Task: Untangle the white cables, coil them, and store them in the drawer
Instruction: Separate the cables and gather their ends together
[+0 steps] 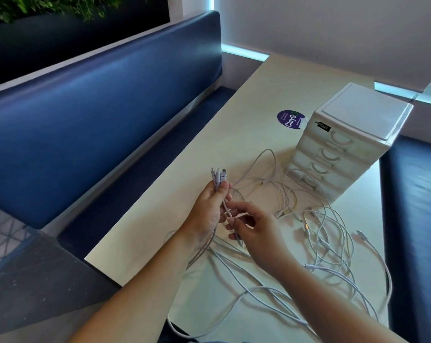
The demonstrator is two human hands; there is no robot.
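Left hand (pixel 208 206) has a closed grip on a few plug ends (pixel 218 175) while the right hand (pixel 255 227) pinches one strand below, and the white cables (pixel 296 243) sprawled across the table (pixel 184 169) by the shut drawer unit (pixel 345 142) look light and floppy, so grabbing near the stiff plugs seems smartest.

L hand (pixel 210 209) gripping cable ends (pixel 219 175), R hand (pixel 255 233) pinching

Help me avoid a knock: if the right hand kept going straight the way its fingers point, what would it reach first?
Most likely the left hand. The right hand points its fingers left at the bundled white cables held there, almost touching them already; depth is unclear.
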